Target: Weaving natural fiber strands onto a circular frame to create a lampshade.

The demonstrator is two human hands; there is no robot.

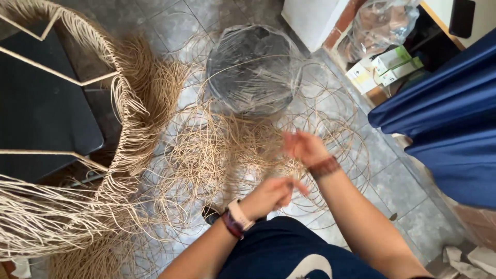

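My left hand is closed around thin tan wicker strands, low in the middle of the head view; a pale watch and a dark band sit on its wrist. My right hand is blurred just above it, fingers pinched on the same strands, a beaded bracelet on its wrist. Both hands hover over a loose tangle of tan wicker strands spread on the grey tiled floor. At the left stands a cream metal chair frame with woven strands hanging from it in long fringes.
A round object wrapped in clear plastic sits on the floor beyond the tangle. Blue cloth hangs at the right. Small boxes and a plastic bag lie on a shelf at the upper right. Crumpled paper lies at the bottom right.
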